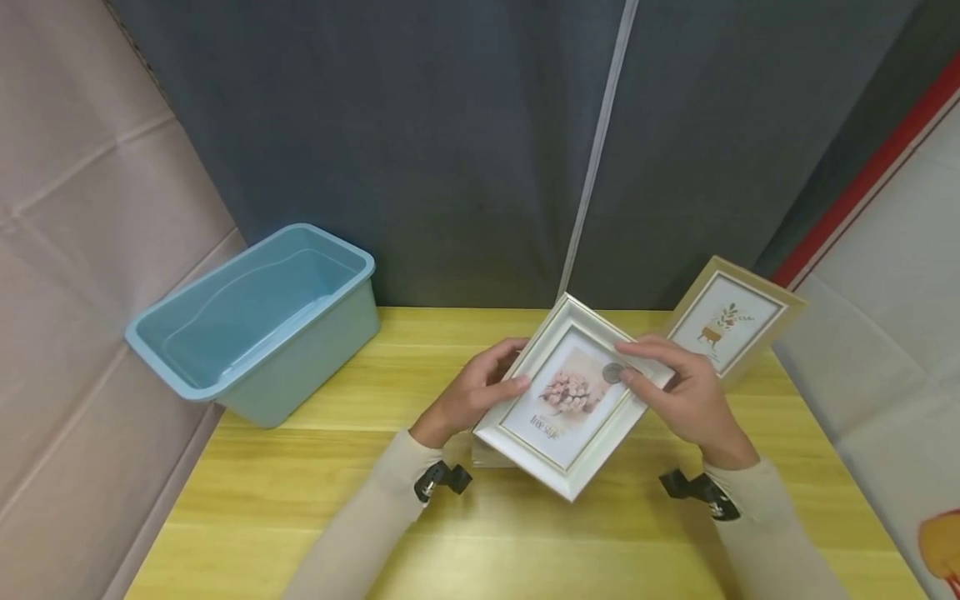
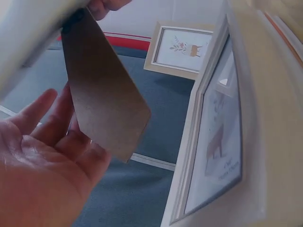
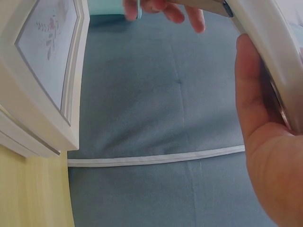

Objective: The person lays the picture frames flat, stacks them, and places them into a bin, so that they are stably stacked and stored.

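Note:
A silver-white picture frame [image 1: 572, 400] with a pink flower print is held tilted above the table by both hands. My left hand [image 1: 480, 385] grips its left edge, thumb on the front and fingers behind. The right hand [image 1: 686, 396] pinches the upper right corner, its thumb beside a round grey sticker [image 1: 612, 372] on the front. Behind the frame, a brown stand leg [image 2: 104, 94] sticks out near the left fingers in the left wrist view. Under the held frame lies a stack of white picture frames [image 3: 71, 111], mostly hidden in the head view.
A tan picture frame [image 1: 678, 321] with a deer print stands upright at the table's back right. The blue plastic bin [image 1: 315, 354] sits at the back left. Dark cloth [image 1: 450, 167] hangs behind the yellow wooden table [image 1: 300, 500].

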{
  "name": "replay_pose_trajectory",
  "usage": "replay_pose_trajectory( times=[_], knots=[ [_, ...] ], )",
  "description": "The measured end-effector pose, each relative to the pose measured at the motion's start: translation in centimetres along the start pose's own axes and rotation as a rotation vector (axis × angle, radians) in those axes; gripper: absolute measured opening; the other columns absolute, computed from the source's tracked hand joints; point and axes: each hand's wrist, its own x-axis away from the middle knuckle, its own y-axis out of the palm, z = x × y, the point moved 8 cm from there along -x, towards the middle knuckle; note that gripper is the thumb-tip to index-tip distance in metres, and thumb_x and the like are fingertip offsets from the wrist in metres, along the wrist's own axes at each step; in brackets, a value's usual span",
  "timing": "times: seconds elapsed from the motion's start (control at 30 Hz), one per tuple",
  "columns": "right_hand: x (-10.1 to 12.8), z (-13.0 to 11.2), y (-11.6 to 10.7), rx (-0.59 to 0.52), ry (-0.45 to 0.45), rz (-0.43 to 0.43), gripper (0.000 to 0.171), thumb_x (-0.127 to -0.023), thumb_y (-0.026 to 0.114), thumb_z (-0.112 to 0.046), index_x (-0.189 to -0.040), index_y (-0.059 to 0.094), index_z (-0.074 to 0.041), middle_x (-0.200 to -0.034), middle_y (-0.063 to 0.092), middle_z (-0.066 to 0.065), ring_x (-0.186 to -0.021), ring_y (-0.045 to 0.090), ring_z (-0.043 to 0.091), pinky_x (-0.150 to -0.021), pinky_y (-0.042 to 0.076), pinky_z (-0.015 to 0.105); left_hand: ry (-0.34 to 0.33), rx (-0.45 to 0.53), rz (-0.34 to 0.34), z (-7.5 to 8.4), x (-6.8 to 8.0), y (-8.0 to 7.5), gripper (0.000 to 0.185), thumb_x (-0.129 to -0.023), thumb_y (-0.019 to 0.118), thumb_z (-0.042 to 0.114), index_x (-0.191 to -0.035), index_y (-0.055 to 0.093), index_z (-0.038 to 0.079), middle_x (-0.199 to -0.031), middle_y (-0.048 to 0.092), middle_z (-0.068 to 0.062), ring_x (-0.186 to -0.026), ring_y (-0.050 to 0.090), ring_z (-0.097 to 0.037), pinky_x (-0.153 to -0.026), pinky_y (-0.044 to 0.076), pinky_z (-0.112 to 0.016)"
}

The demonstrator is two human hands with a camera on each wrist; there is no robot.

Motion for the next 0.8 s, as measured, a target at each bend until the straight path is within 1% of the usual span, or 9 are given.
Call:
replay_pose_trajectory(
  times=[0.13, 0.23, 0.33, 0.43, 0.53, 0.63, 0.7, 0.77, 0.8],
  knots=[
    [0.1, 0.0, -0.2, -0.019, 0.011, 0.021, 0.043, -0.081, 0.063, 0.032, -0.12, 0.07, 0.016, -0.119, 0.075, 0.009, -0.095, 0.072, 0.013, -0.07, 0.061, 0.019, -0.004, -0.07, 0.071, 0.5, 0.2, -0.2, 0.054, -0.104, 0.064, 0.02, -0.153, 0.048, 0.006, -0.131, 0.065, -0.03, -0.095, 0.075, -0.017, -0.074, 0.067, -0.046],
    [0.2, 0.1, -0.3, -0.016, 0.019, 0.033, 0.042, -0.082, 0.063, 0.032, -0.121, 0.069, 0.018, -0.118, 0.075, 0.01, -0.094, 0.072, 0.013, -0.069, 0.061, 0.019, -0.014, -0.137, 0.138, 0.6, 0.5, -0.6, 0.048, -0.104, 0.064, 0.017, -0.15, 0.053, 0.008, -0.131, 0.067, -0.026, -0.096, 0.075, -0.019, -0.074, 0.066, -0.042],
    [0.4, 0.5, -0.6, 0.017, 0.07, 0.062, 0.04, -0.084, 0.064, 0.029, -0.122, 0.069, 0.017, -0.118, 0.075, 0.006, -0.094, 0.072, 0.011, -0.068, 0.061, 0.02, -0.026, -0.205, 0.203, 0.5, 1.0, -1.0, 0.044, -0.105, 0.064, 0.015, -0.148, 0.056, 0.01, -0.134, 0.068, -0.02, -0.105, 0.072, -0.022, -0.08, 0.065, -0.036],
    [0.6, 1.2, -1.1, 0.057, 0.137, 0.105, 0.039, -0.087, 0.066, 0.024, -0.125, 0.069, 0.015, -0.119, 0.075, 0.0, -0.095, 0.071, 0.008, -0.07, 0.061, 0.018, -0.044, -0.248, 0.257, 0.1, 1.7, -1.4, 0.047, -0.105, 0.064, 0.014, -0.151, 0.054, 0.015, -0.137, 0.067, -0.016, -0.115, 0.07, -0.026, -0.087, 0.062, -0.032],
    [0.9, 1.8, -1.5, 0.086, 0.201, 0.156, 0.038, -0.09, 0.067, 0.02, -0.127, 0.068, 0.014, -0.121, 0.075, -0.004, -0.099, 0.07, 0.006, -0.072, 0.061, 0.018, -0.059, -0.258, 0.299, -0.2, 2.4, -1.8, 0.052, -0.105, 0.064, 0.014, -0.155, 0.051, 0.022, -0.14, 0.065, -0.013, -0.119, 0.069, -0.027, -0.089, 0.061, -0.031],
    [1.2, 2.5, -1.5, 0.106, 0.274, 0.201, 0.037, -0.092, 0.069, 0.015, -0.129, 0.069, 0.011, -0.127, 0.074, -0.008, -0.097, 0.073, 0.005, -0.07, 0.062, 0.019, -0.063, -0.247, 0.338, -0.5, 3.2, -2.1, 0.054, -0.105, 0.065, 0.015, -0.155, 0.051, 0.028, -0.14, 0.063, -0.01, -0.114, 0.069, -0.025, -0.087, 0.061, -0.029],
    [1.5, 3.0, -1.5, 0.142, 0.306, 0.228, 0.037, -0.093, 0.07, 0.012, -0.13, 0.07, 0.008, -0.13, 0.073, -0.012, -0.101, 0.072, 0.003, -0.065, 0.06, 0.017, -0.058, -0.223, 0.362, -0.6, 3.7, -2.0, 0.053, -0.103, 0.067, 0.014, -0.153, 0.054, 0.027, -0.141, 0.062, -0.01, -0.112, 0.067, -0.023, -0.087, 0.061, -0.027],
    [1.7, 3.4, -1.3, 0.156, 0.325, 0.243, 0.037, -0.093, 0.071, 0.011, -0.13, 0.07, 0.007, -0.132, 0.072, -0.015, -0.099, 0.073, 0.003, -0.063, 0.059, 0.018, -0.052, -0.2, 0.374, -0.7, 4.1, -1.8, 0.054, -0.102, 0.068, 0.011, -0.153, 0.055, 0.024, -0.143, 0.059, -0.012, -0.113, 0.065, -0.024, -0.088, 0.061, -0.026],
    [1.7, 3.6, -1.3, 0.164, 0.327, 0.25, 0.038, -0.093, 0.071, 0.01, -0.131, 0.07, 0.007, -0.132, 0.071, -0.016, -0.102, 0.072, 0.002, -0.063, 0.059, 0.018, -0.049, -0.191, 0.38, -0.8, 4.2, -1.7, 0.054, -0.101, 0.069, 0.01, -0.153, 0.056, 0.022, -0.146, 0.057, -0.013, -0.115, 0.064, -0.025, -0.09, 0.061, -0.026]
  ],
)
